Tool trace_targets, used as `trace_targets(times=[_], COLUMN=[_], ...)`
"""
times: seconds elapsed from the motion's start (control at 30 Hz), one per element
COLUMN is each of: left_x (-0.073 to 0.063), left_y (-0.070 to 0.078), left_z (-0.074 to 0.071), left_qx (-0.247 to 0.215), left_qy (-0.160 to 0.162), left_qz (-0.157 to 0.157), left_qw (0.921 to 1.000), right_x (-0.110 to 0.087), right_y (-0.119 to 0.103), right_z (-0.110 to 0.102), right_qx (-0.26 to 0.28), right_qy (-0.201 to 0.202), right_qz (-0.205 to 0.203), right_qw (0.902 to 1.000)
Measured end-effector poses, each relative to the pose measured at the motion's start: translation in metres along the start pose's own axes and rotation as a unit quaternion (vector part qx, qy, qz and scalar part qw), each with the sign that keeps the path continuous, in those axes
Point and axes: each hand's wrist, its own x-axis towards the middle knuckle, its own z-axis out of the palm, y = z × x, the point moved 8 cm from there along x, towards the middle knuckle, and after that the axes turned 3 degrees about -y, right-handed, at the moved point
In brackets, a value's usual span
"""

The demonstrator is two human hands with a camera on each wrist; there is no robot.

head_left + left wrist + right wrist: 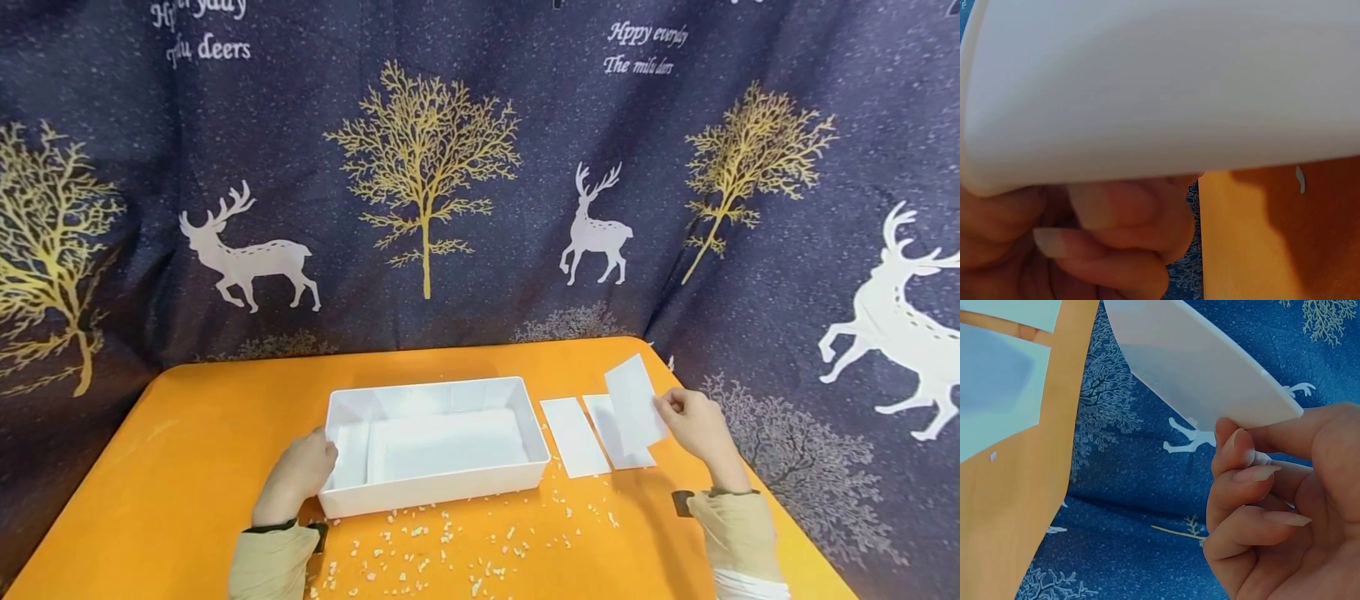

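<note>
A shallow white rectangular box (442,490) stands on the orange table, with an upright divider across its left part. My left hand (302,467) grips the box's left wall; in the left wrist view its fingers (1125,206) curl in close against the white edge. Out to the right, my right hand (693,421) pinches a thin white panel (635,400) between thumb and fingertips near one corner. The panel (1179,362) is raised and tilted, and overlaps one of two similar white panels lying flat beside the box, the left one (576,437) and the right one (611,433).
Small pale crumbs (446,533) are scattered over the orange table (180,467) in front of the box and near the flat panels. A dark blue cloth (480,250) with deer and trees hangs behind the table and along its right side.
</note>
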Motion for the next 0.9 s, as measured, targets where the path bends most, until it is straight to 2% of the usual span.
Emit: trace_targets(times=[0.4, 0.9], left_x=[0.001, 0.001], left_y=[-0.001, -0.001], left_z=[0.002, 0.002], left_qx=[-0.015, -0.014], left_qy=[-0.005, -0.002], left_qz=[-0.005, -0.003], left_qw=[0.9999, 0.9999], right_x=[0.001, 0.000], right_y=[0.010, 0.018], right_z=[0.001, 0.000], right_qx=[-0.003, -0.011], right_qy=[0.001, 0.012], right_qz=[0.002, -0.001], right_qw=[1.0000, 0.9999])
